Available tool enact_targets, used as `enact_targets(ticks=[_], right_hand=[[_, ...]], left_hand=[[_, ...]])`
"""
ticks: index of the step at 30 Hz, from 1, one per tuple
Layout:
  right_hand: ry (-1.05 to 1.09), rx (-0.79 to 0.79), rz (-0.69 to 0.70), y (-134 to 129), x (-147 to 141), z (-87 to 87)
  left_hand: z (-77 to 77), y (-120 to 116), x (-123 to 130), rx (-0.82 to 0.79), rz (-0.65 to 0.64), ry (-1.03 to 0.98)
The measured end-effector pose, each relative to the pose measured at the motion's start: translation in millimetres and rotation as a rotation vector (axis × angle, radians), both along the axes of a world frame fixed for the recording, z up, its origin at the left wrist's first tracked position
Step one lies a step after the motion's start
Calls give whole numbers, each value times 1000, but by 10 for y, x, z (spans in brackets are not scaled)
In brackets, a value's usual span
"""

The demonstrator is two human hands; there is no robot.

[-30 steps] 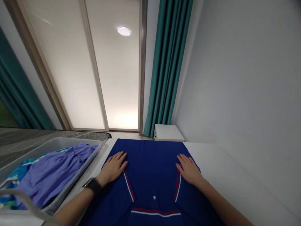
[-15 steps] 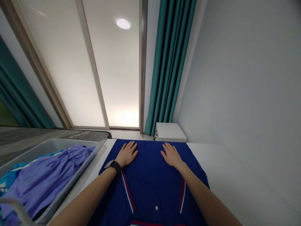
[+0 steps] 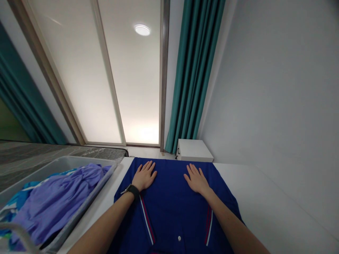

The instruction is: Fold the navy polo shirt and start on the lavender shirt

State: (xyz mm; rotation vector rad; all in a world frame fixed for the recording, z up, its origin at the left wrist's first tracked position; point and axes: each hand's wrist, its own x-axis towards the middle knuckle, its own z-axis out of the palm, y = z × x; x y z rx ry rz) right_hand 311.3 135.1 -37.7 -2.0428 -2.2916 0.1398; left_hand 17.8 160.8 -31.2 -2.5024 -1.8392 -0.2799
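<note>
Both hands lie open and flat, grasping nothing: the left hand [image 3: 144,175] and right hand [image 3: 196,180] rest on a navy blue shirt [image 3: 172,215], spread on a white table [image 3: 265,201], with red-and-white trim [image 3: 145,218] down its front. It looks light and limp, likely to slide; I'd take it by the far edge with 2 hands

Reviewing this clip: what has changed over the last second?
Both hands slid forward over the navy polo shirt, toward its far edge, flat and open, taking hold of nothing. The shirt stays spread on the white surface, with the grey basket of purple clothes beside it.
</note>
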Motion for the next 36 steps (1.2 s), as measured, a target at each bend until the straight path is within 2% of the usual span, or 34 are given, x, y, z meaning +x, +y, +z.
enact_targets(ticks=[6,12,20,28,36], right_hand=[[6,-29,-34,-9,-9,8],[-5,-10,-37,-2,-1,-18],[-13,1,-44,-26,-18,-4],[-30,7,-46,-27,-32,-10],[-21,38,-50,-23,-35,-31]], left_hand=[[4,-19,22,-5,52,0],[39,109,-49,9,12,18],[17,456,-490,-66,193,16],[92,746,-899,-55,259,-30],[71,944,-1039,-87,317,-64]])
